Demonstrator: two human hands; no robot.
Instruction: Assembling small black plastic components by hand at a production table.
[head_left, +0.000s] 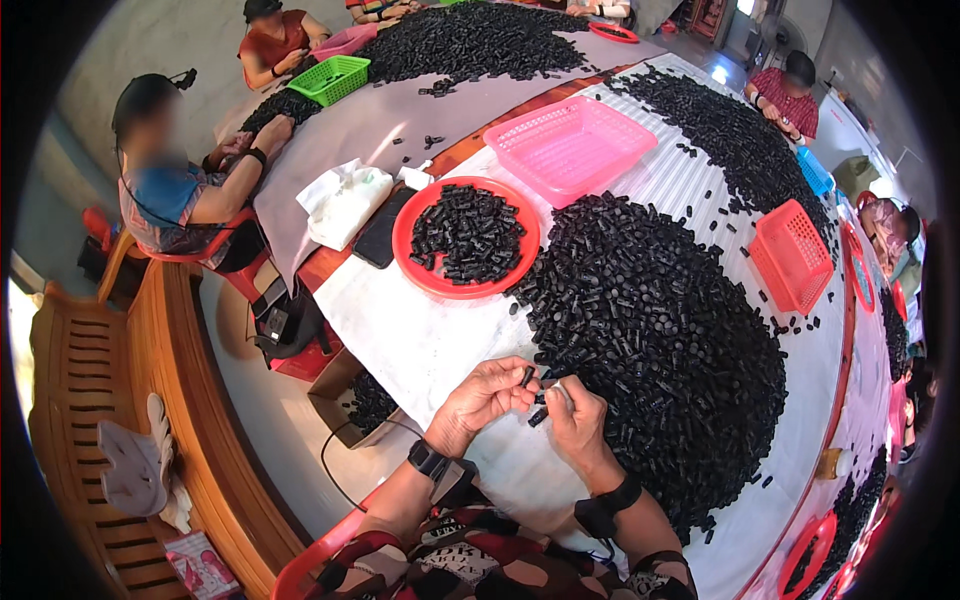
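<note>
My left hand (482, 402) pinches a small black cylindrical piece (528, 376) between thumb and fingertips, just above the near edge of a large heap of similar black pieces (650, 350). Close beside it, my right hand (580, 422) is closed, its thumb and forefinger pressed together by a small pale bit (556, 388). What the right fingers hold is too small to make out. Another black piece (538, 416) shows just below the fingertips, between both hands. Beyond the hands, a round red-orange tray (402, 250) holds many loose black pieces.
A pink basket (570, 150) stands past the tray, and a coral basket (792, 258) lies to the right. Left of the tray are a dark phone (379, 232) and a white tissue pack (343, 203). An open cardboard box (335, 400) sits below the table edge. Several people work around the tables.
</note>
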